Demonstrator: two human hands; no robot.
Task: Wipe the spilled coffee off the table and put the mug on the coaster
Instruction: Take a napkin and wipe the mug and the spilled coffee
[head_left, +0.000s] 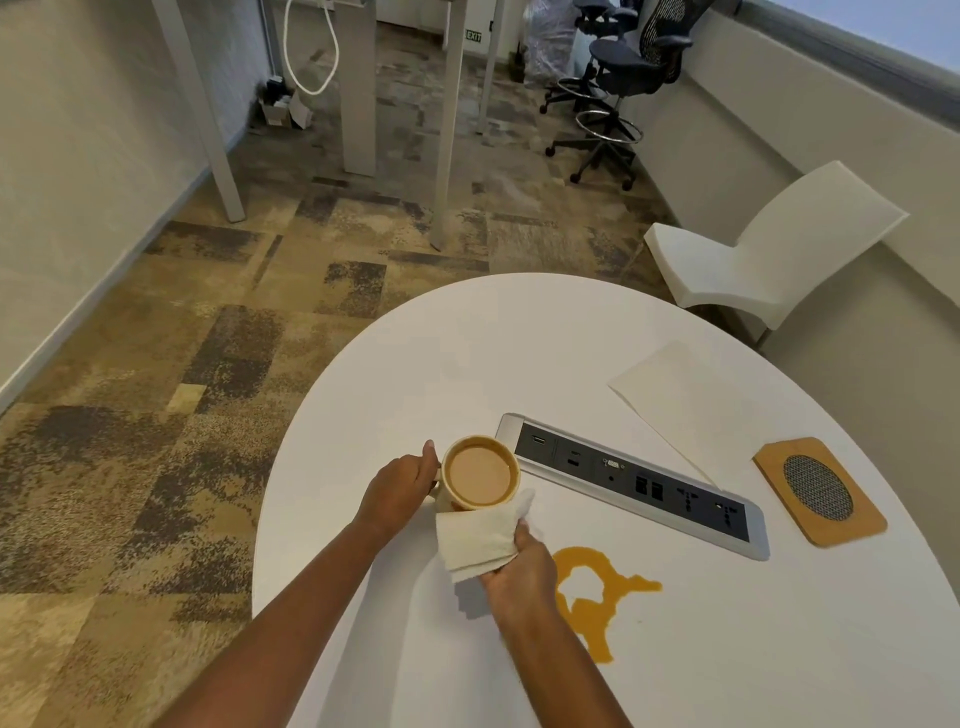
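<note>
Both hands busy: left (400, 488) gripping mug (480, 474), right (519, 569) clutching napkin (475, 540) to wipe spill (592, 597); coaster (820, 491) at table's right edge.

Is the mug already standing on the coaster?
No, the mug is in the left hand, far from the empty coaster.

Left hand (402, 486): grips the mug (480, 474) by its handle side
Right hand (522, 569): holds a folded napkin (475, 538) against the mug's near side
Spill (592, 597): orange-brown puddle on the table (467, 332), just right of that hand
Coaster (820, 491): far right, beyond the socket strip (631, 483)
</note>
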